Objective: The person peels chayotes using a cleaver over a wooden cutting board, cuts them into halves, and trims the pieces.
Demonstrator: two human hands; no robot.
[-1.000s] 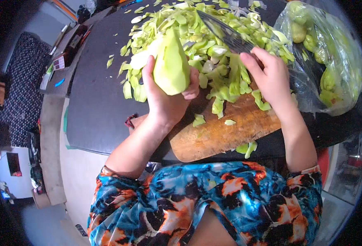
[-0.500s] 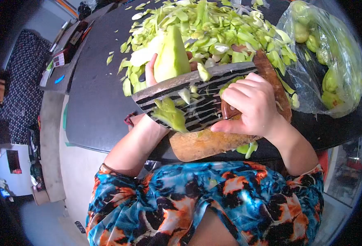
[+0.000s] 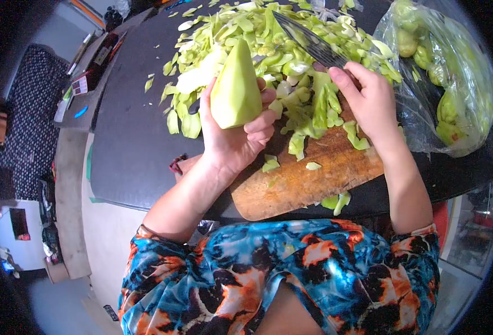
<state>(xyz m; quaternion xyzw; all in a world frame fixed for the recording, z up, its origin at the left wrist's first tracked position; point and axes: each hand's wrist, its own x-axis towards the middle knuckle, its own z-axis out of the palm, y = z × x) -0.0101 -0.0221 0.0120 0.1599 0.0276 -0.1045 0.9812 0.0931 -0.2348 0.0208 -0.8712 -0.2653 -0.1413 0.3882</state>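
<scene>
Plainly, the head view showed a pale-green, faceted, pear-shaped vegetable (image 3: 236, 89) held up to the left of and beyond the worn brown wooden cutting board (image 3: 308, 184), the landmark for everything else. The person's left hand (image 3: 230, 139) cupped it from beneath, its grip closed round the broad lower end, thumb along one side and fingers curled along the other, with the narrow end pointing away from the wearer. The right hand (image 3: 372, 100), beyond the board's right part, had its grip wrapped round the mostly hidden handle of a broad, dark-striped metal knife (image 3: 310, 44), whose blade slanted above the peelings beyond the board. Those light-green, thin, curled peelings (image 3: 246, 25) lay heaped past the board and partly over its far end. Right of the board sat a clear, crinkled plastic bag (image 3: 464, 95) with whole green, knobbly vegetables (image 3: 448, 109) inside. A matte black desk (image 3: 135, 123) carried it all.

The held vegetable looked firm, fairly weighty for one hand and probably slick on its bare facets; its broad end seemed the safest hold, with fingertips kept off the narrow end.
</scene>
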